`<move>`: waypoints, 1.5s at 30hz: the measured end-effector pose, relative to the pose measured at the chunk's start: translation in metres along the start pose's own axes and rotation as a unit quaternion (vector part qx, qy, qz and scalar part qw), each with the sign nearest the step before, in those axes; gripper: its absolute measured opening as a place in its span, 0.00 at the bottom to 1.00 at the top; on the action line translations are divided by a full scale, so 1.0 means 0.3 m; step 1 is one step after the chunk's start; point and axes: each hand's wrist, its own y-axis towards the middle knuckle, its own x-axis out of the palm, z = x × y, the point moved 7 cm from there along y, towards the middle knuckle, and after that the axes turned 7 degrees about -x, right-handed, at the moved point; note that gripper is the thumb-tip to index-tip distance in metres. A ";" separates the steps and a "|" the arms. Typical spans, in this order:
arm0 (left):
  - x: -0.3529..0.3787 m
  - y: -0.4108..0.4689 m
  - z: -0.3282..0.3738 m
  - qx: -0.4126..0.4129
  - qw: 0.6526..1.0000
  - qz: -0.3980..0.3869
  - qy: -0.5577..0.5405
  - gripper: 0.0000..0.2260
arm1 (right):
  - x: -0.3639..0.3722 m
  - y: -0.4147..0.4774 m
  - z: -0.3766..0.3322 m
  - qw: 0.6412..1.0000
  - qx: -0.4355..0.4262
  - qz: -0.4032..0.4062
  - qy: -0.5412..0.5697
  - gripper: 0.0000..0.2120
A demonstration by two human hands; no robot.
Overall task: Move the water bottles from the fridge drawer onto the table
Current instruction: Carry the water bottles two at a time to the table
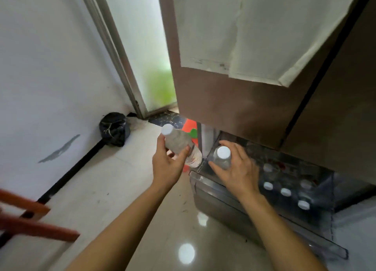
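Observation:
My left hand grips a clear water bottle with a white cap, tilted, held over the floor left of the fridge. My right hand grips a second white-capped bottle above the left end of the open fridge drawer. Inside the drawer stand several more bottles, mostly seen as white caps. The table is not in view.
The brown fridge door hangs overhead above the drawer. A black bag sits in the corner by the white wall. Orange-brown wooden bars cross the lower left. The glossy tiled floor spreads below.

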 end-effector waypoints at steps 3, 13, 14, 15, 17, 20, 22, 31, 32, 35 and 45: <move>-0.217 0.001 0.021 0.024 0.998 0.056 0.017 0.25 | 0.044 0.057 -0.221 0.997 -0.068 0.017 0.020 0.26; -1.340 -0.151 -0.230 -0.011 0.973 0.225 0.046 0.32 | 0.437 -0.052 -1.125 0.979 -0.161 -0.001 0.121 0.29; -1.474 -0.183 -0.268 -0.020 0.968 0.248 0.045 0.32 | 0.502 -0.079 -1.231 0.976 -0.167 -0.011 0.138 0.29; -1.603 -0.218 -0.309 -0.030 0.961 0.273 0.039 0.33 | 0.568 -0.109 -1.338 0.972 -0.174 -0.023 0.156 0.30; -1.841 -0.298 -0.380 -0.045 0.948 0.315 0.030 0.32 | 0.694 -0.179 -1.552 0.962 -0.190 -0.051 0.189 0.31; -2.137 -0.409 -0.442 -0.053 0.931 0.359 0.043 0.30 | 0.859 -0.285 -1.852 0.944 -0.220 -0.107 0.223 0.33; -2.309 -0.473 -0.475 -0.056 0.919 0.386 0.061 0.31 | 0.957 -0.349 -2.039 0.926 -0.248 -0.143 0.244 0.32; -2.889 -0.642 -0.755 -0.111 0.859 0.497 0.061 0.32 | 1.439 -0.552 -2.621 0.872 -0.277 -0.256 0.311 0.34; -2.949 -0.632 -0.788 -0.113 0.855 0.503 0.062 0.32 | 1.496 -0.561 -2.681 0.869 -0.277 -0.266 0.313 0.34; -3.140 -0.560 -0.880 -0.119 0.846 0.515 0.068 0.32 | 1.668 -0.553 -2.862 0.861 -0.276 -0.280 0.323 0.35; -3.810 -0.372 -1.085 -0.144 0.831 0.529 0.097 0.33 | 2.139 -0.480 -3.547 0.838 -0.280 -0.310 0.353 0.34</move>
